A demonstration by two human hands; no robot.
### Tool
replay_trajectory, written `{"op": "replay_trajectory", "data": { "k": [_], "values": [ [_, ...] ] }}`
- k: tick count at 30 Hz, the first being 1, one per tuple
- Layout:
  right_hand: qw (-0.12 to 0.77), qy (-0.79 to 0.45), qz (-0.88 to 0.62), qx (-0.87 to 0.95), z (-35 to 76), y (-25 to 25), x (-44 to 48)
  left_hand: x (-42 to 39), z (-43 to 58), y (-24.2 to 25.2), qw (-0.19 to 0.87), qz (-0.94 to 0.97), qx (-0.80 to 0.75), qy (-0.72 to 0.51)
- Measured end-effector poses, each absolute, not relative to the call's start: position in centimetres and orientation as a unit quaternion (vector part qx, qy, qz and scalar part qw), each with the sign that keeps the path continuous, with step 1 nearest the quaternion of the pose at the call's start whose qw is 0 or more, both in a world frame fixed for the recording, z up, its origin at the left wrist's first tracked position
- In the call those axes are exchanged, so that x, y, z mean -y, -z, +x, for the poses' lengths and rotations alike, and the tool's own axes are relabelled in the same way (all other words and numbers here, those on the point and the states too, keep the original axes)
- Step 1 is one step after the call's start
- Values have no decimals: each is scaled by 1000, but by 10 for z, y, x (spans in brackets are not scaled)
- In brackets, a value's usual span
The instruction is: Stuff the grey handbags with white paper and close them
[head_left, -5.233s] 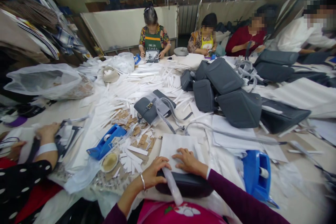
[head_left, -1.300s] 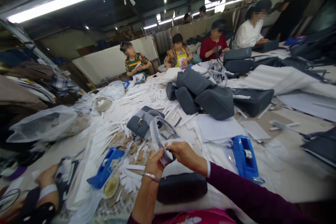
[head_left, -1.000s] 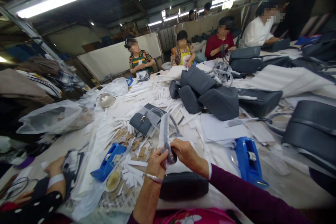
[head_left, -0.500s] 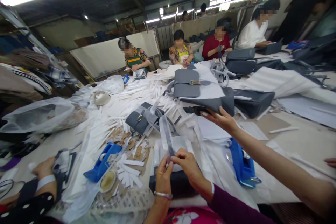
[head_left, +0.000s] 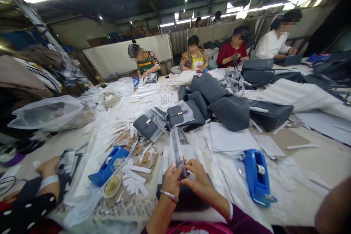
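Note:
In front of me a dark grey bag (head_left: 189,194) lies on the table, partly covered by white sheeting and by my hands. Its strap-like handle (head_left: 175,144) stands up, wrapped in translucent film. My left hand (head_left: 172,180) is closed round the lower part of this handle. On its right side, my right hand (head_left: 197,178) has thumb and fingers bent in against the handle; the exact fingertip contact is partly hidden. Just beyond are two grey bags with metal buckles, one on the left (head_left: 146,126) and one on the right (head_left: 186,113).
Blue tape dispensers stand left (head_left: 109,164) and right (head_left: 257,177). Paper strips (head_left: 134,181), brown card bits and a tape roll (head_left: 112,186) lie at left. Grey bags (head_left: 230,111) are piled at back right. A co-worker's arm (head_left: 49,175) rests at left; several people sit opposite.
A co-worker's arm at right has drawn back from the bag pile. The buckled bag there now lies lower and flatter. My right hand's fingers have spread round the handle, and the view has shifted slightly.

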State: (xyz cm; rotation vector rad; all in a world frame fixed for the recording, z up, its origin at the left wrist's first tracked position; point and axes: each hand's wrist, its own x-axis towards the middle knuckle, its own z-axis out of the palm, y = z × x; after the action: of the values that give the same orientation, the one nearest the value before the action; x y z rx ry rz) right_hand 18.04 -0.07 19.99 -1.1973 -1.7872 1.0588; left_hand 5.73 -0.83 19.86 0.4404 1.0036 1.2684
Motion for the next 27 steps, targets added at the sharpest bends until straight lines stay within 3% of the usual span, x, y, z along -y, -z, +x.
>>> {"op": "replay_trajectory", "data": {
  "k": [4, 7, 10, 12, 16, 22, 27],
  "values": [
    [367, -543, -460, 599, 176, -202, -2, 8, 67, -200, 651, 204, -442, -583],
    [425, -466, -430, 645, 180, -198, 2, 3, 64, -210, 694, 170, -430, -553],
    [415, -373, -412, 720, 185, -193, 6, 0, 60, -211, 723, 172, -427, -515],
    [390, -378, -443, 714, 187, -192, 7, 1, 62, -204, 692, 199, -447, -531],
    [370, -509, -486, 607, 183, -194, 6, 8, 73, -193, 605, 278, -501, -553],
    [415, -403, -390, 717, 186, -192, 6, 3, 72, -204, 714, 194, -451, -498],
    [334, -456, -510, 648, 184, -184, 4, 8, 78, -196, 580, 288, -525, -552]
  ]
}}
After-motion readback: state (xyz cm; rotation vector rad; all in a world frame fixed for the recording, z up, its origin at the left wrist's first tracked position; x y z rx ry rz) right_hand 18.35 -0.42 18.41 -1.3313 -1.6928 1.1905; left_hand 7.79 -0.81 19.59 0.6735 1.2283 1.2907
